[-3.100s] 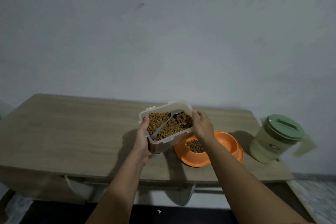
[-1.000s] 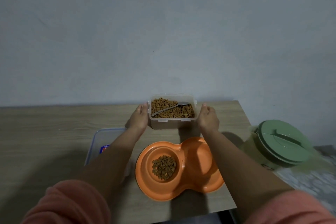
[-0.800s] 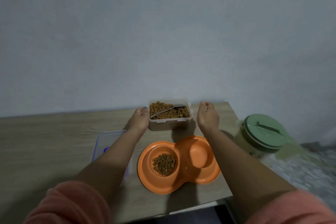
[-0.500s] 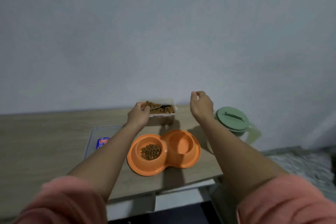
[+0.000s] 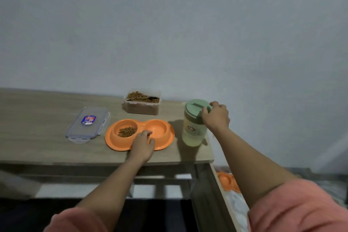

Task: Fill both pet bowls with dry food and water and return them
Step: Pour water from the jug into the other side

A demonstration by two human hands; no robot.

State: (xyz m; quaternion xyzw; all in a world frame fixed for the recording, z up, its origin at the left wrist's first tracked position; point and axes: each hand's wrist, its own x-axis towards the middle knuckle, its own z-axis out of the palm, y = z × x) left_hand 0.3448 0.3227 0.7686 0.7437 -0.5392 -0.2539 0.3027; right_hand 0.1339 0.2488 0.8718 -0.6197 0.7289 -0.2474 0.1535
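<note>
The right hand [image 5: 216, 117] is curled over the rim of the green lid [image 5: 196, 106] of the water jug [image 5: 194, 128], fingers wrapped on the lid's far edge; whether it is gripped firmly or only touched cannot be told. This hold is judged to be meant for opening or lifting the jug so that water can be poured. The left hand [image 5: 143, 144] is laid on the near rim of the orange double bowl [image 5: 163, 142], fingers loosely bent and pinching nothing, apparently to steady the bowl against sliding.

The bowl is set near the table's [image 5: 37, 137] front edge, just left of the jug. Its left well holds dry food [image 5: 127, 131]; its right well [image 5: 157, 128], the one nearer the jug, appears empty, presumably kept for water. Behind it, against the wall, the open food container [image 5: 142, 108] is parked with a spoon [image 5: 141, 98] lying in the kibble, out of the pouring path. Its lid [image 5: 87, 125] is laid flat to the bowl's left. A second orange bowl [image 5: 227, 181] is partly seen on the floor beyond the table's right end.
</note>
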